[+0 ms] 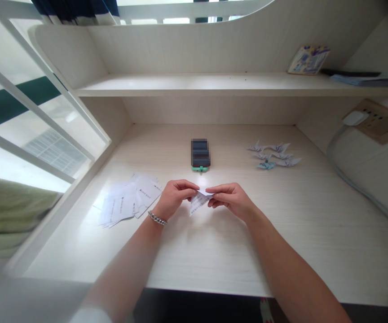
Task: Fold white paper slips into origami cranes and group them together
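Pale wood-grain desk (214, 260) set in an alcove, seen from above. Nearest, two bare forearms reaching in from the lower edge, with a chain bracelet (156, 218) on the left wrist. Just beyond, left hand (175, 196) and right hand (232, 199) brought together over the middle of the desk. Both pinching a small folded paper (199, 202) between thumb and fingertips, other fingers curled in. Paper white with faint print, held between the two hands, lower point hanging toward the desk; touching it or not, impossible to tell. Close beside the left hand, on its left, a loose fan of printed sheets (126, 204) lying flat. Farther back, behind the hands, a dark device (200, 153) with a green base, face blurred. Right of that, well apart from the hands, a cluster of paper cranes (275, 156). On the right wall, a socket panel (379, 122) with a white plug (354, 118) and trailing cable (345, 175). Farthest, a shelf (197, 84) bearing a leaning booklet (308, 59) at its right end.
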